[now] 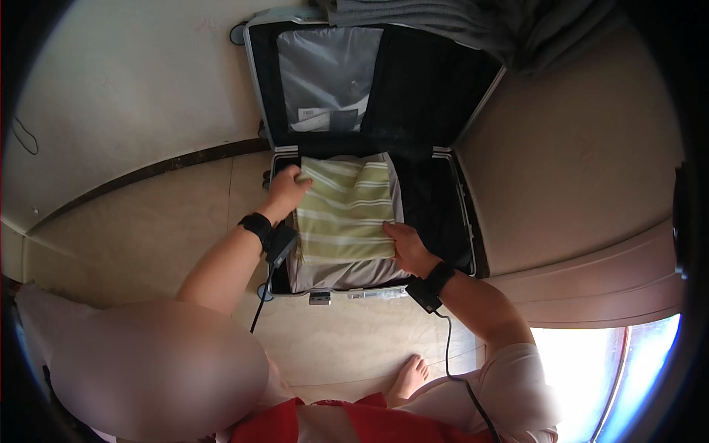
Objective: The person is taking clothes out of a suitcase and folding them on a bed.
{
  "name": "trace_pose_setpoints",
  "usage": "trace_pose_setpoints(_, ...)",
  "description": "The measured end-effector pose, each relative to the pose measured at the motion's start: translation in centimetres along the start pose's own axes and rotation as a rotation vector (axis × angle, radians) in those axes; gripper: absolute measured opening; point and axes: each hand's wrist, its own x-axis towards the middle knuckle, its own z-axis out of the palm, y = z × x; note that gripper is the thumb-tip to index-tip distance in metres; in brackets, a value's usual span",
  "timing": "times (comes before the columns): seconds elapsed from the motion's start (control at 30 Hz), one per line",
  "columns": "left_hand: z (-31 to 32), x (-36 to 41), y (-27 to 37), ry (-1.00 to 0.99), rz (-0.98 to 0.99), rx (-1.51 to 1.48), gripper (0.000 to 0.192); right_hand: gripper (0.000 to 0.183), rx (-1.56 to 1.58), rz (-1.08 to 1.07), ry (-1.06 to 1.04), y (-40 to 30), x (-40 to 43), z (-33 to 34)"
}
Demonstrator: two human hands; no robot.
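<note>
An open hard-shell suitcase (pixel 471 243) lies on the floor before me, its black-lined lid half raised behind. In the left part of its lower half lies a folded green cloth with white stripes (pixel 346 216), on top of a folded greyish cloth (pixel 349 276). My left hand (pixel 288 188) grips the striped cloth's upper left edge between thumb and fingers. At the cloth's lower right edge is my right hand (pixel 412 249), thumb on top and the fingers hidden beneath. A clear plastic bag (pixel 332 72) with printed labels rests in the left part of the lid half.
Dark grey fabric (pixel 432 16) hangs over the lid's top edge. A pale wall (pixel 138 83) stands at the left, a brownish panel (pixel 570 166) at the right. Both wrists carry black strapped devices with cables. My bare foot (pixel 411 376) is on the tiled floor (pixel 343 343).
</note>
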Motion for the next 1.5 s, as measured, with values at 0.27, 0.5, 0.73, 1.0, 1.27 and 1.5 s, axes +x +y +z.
trace_pose_setpoints(0.27,-1.4,-3.1,3.4,-0.442,-0.605,0.009,0.076,0.051,-0.788,-0.087,0.289,1.4,0.1,-2.5)
trace_pose_setpoints(0.5,-0.1,-4.2,-0.8,-0.517,-0.688,-0.052,0.109,0.087,-0.999,-0.265,0.37,0.1,-0.1,-1.2)
trace_pose_setpoints(0.73,3.2,-6.0,-0.3,-0.218,-0.423,-0.24,0.1,0.091,-0.752,-0.147,0.18,1.4,2.0,-0.4)
trace_pose_setpoints(1.0,-0.2,-5.3,-1.6,-0.001,-0.157,-0.493,0.078,0.083,-0.985,-0.477,0.162,1.4,5.2,3.0)
trace_pose_setpoints(1.27,1.6,-5.5,0.6,0.136,-0.059,0.528,0.107,0.088,-1.404,-0.052,0.304,-2.8,0.6,6.7)
trace_pose_setpoints(1.5,3.3,-7.4,5.1,-0.393,0.103,1.012,0.111,0.076,-1.875,-0.66,0.149,-0.3,-0.4,6.7)
